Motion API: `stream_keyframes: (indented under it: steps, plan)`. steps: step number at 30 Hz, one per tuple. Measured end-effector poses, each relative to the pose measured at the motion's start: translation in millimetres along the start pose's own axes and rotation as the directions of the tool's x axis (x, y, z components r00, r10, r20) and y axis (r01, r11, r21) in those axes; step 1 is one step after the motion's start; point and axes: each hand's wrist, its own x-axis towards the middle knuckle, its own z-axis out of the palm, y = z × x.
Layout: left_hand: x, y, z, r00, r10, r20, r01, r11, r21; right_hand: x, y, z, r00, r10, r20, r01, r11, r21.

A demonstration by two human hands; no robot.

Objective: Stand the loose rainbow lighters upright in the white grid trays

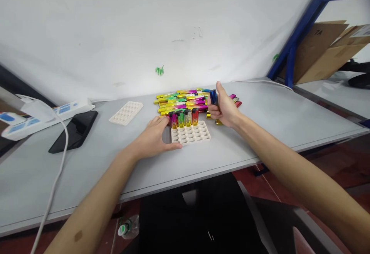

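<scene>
A cream moulded tray with rows of small holes lies on the table. Several shiny lighters stand upright in its back row, in purple, green, pale and red over gold. My left hand grips the tray's left side, thumb along the front corner and fingers by the back corner, close to the purple lighter. Above and behind the tray's right end, my right hand is closed around a dark blue lighter, its top pointing up. Behind the tray lies a pile of metallic lighters, partly hidden by my right hand.
A second cream tray lies to the left. Beyond it are a black phone, a white power strip and a cable. A white wall rises behind the table; cardboard boxes stand at the right behind a blue frame.
</scene>
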Motion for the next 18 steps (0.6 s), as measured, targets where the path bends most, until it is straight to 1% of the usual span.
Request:
stream_keyframes:
  steps: [3, 7, 14, 18]
  plan:
    - [-0.3, 0.4, -0.4, 1.000, -0.005, 0.004, 0.005, 1.000, -0.014, 1.1, 0.0, -1.8, 1.000, 0.026, -0.014, -0.025, 0.999, 0.024]
    - [-0.4, 1.0, -0.5, 1.000, -0.014, 0.004, 0.014, 1.000, -0.022, -0.1, -0.7, -0.9, 1.000, 0.007, 0.012, -0.007, 1.000, 0.019]
    - [-0.7, 2.4, -0.2, 1.000, -0.016, -0.013, 0.015, 0.999, -0.032, -2.7, -2.7, 4.9, 0.998, 0.033, -0.049, -0.032, 0.999, 0.010]
    - [-0.6, 2.5, -1.0, 1.000, -0.017, -0.001, 0.017, 1.000, -0.025, -2.4, -0.7, 4.0, 0.999, 0.029, -0.029, -0.029, 1.000, -0.002]
